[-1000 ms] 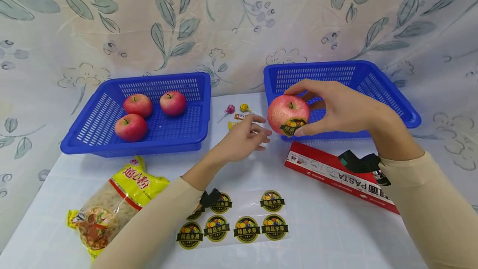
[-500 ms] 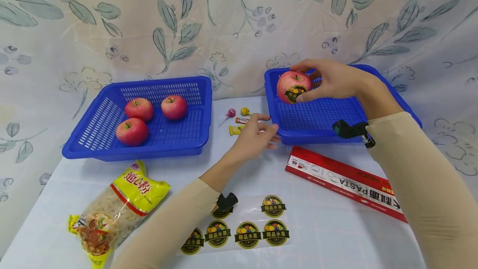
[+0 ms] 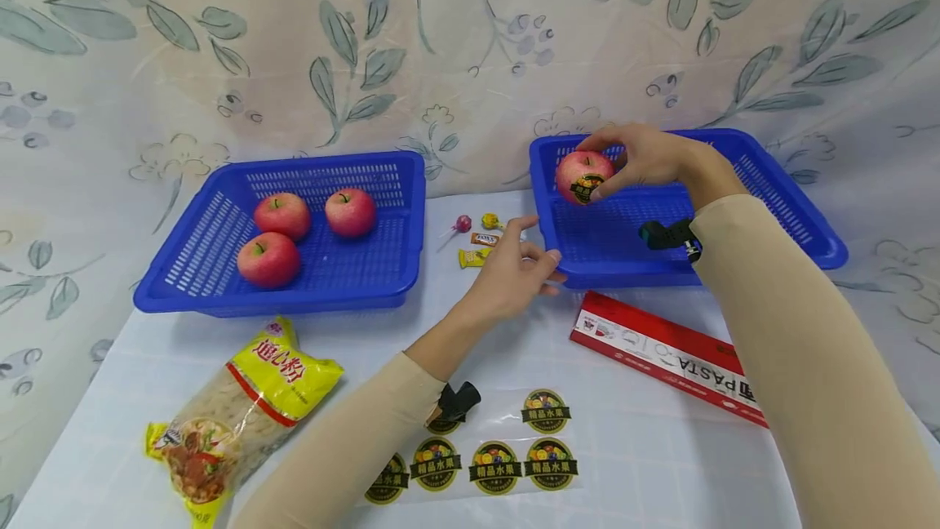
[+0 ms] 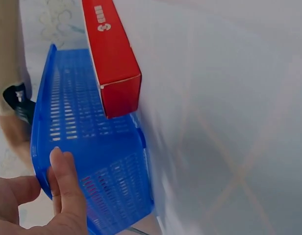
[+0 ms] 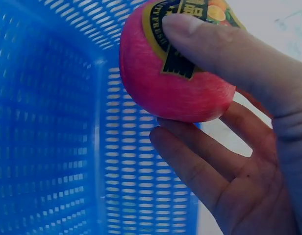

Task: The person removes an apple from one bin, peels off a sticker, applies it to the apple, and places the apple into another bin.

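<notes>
My right hand holds a red apple by its side, low inside the left part of the right blue basket. A round black-and-gold fruit sticker is on the apple, and my right thumb lies across it in the right wrist view. At that basket's left front corner, my left hand grips the rim, with the thumb on one side and fingers on the other in the left wrist view. Three more apples lie in the left blue basket.
A sheet of stickers lies at the front, partly under my left forearm. Candies and lollipops sit between the baskets. A bag of macaroni is at the left, a red pasta box at the right.
My right hand has carried the stickered apple back over the right basket's rim and down into it. My left hand has moved right and taken hold of that basket's rim.
</notes>
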Demonstrator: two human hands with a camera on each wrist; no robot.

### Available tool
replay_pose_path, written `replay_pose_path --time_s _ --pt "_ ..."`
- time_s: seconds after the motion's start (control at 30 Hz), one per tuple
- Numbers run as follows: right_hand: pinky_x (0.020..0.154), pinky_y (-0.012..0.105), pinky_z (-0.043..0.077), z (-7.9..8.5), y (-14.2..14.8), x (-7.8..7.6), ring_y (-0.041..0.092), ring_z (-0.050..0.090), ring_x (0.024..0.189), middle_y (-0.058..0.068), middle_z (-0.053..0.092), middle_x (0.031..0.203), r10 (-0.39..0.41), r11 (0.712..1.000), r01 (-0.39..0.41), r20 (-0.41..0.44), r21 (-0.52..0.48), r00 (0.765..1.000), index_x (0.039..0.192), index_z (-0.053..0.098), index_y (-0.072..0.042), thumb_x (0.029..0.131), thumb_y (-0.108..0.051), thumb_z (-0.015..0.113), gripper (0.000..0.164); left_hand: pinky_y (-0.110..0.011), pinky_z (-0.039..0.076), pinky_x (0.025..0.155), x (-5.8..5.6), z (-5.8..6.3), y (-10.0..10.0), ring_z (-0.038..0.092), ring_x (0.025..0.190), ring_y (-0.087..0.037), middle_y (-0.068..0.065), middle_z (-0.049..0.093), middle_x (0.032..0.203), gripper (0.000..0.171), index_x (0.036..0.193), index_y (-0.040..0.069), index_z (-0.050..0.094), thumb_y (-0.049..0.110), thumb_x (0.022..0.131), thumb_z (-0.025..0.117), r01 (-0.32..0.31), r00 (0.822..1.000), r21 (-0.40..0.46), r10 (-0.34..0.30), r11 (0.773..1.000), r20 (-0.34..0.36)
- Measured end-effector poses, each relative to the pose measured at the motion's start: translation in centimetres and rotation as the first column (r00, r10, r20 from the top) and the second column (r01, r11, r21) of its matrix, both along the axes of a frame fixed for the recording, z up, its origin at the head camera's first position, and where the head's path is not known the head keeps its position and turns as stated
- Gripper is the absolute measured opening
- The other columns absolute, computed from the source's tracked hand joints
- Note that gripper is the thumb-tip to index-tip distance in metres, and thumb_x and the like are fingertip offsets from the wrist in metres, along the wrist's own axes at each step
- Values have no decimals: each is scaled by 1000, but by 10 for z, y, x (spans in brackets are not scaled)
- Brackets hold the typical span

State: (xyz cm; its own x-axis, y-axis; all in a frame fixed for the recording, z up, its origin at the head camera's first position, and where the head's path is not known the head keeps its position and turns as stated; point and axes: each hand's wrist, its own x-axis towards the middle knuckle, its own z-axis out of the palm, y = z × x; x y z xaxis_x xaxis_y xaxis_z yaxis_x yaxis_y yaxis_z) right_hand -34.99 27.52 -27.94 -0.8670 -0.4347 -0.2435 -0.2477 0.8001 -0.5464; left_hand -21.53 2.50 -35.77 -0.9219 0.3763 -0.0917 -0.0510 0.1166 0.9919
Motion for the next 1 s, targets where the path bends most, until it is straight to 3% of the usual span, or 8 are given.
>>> replay_pose_path --time_s 0.27,0.6,0.7,0.83,1.0 --pt "117 68 27 -26 7 -18 45 33 144 22 37 159 -41 999 38 91 31 995 156 39 -9 85 -28 86 87 -49 60 87 -2 1 0 73 103 -37 -24 66 109 66 161 11 23 14 106 58 24 1000 -7 -24 1000 -1" --pt "116 69 28 -40 2 -20 48 36 139 26 39 154 -99 992 90 104 85 990 153 38 -9 84 -27 86 86 -35 63 77 -2 -3 -3 72 103 -41 -14 71 98 65 162 11 23 15 106 57 34 998 -14 -35 999 -48" --pt "115 70 29 -41 -1 -19 49 38 138 27 38 153 -118 988 106 104 117 988 155 35 -11 84 -28 87 90 -38 62 81 -2 -3 -4 71 104 -41 -16 71 100 65 163 12 21 17 107 55 48 998 -19 -49 999 -45" --pt "114 70 30 -41 -4 -16 51 40 137 30 38 153 -115 981 97 96 171 989 158 30 -9 84 -31 87 96 -43 60 90 -2 3 -13 72 106 -37 -15 72 107 70 164 13 17 22 107 56 125 991 -87 -128 988 -28" --pt "112 73 30 -32 -5 -5 54 36 140 32 36 155 -105 974 84 89 212 991 160 27 -8 87 -40 83 97 -38 58 93 1 16 -34 73 104 -30 -11 71 122 75 164 12 15 30 106 59 223 968 -234 -243 946 -64"
